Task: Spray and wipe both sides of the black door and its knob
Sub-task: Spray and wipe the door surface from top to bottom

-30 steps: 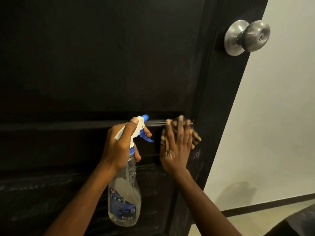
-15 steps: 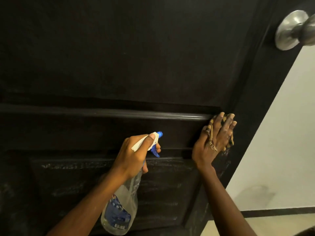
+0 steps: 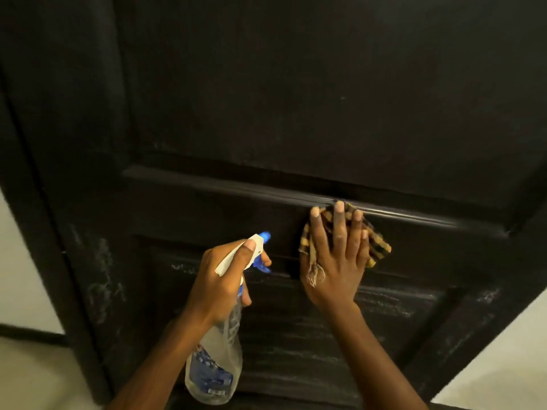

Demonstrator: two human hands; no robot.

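On streaked door (image 3: 296, 99), frayed cloth (image 3: 380, 248)

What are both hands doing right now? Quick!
Left hand: grips the spray bottle by its neck.
Right hand: open, flat, pressing the checked cloth against the black door.

The right hand (image 3: 337, 261) is pressing a checked cloth (image 3: 377, 247) flat against the black door (image 3: 296, 99), fingers spread, fingertips touching the raised moulding (image 3: 207, 182). Just beside it, the left hand (image 3: 222, 282) is gripping a clear spray bottle (image 3: 216, 368) by its neck — blue nozzle pointing at the door. Pale streaks are showing on the lower panel (image 3: 296, 344).
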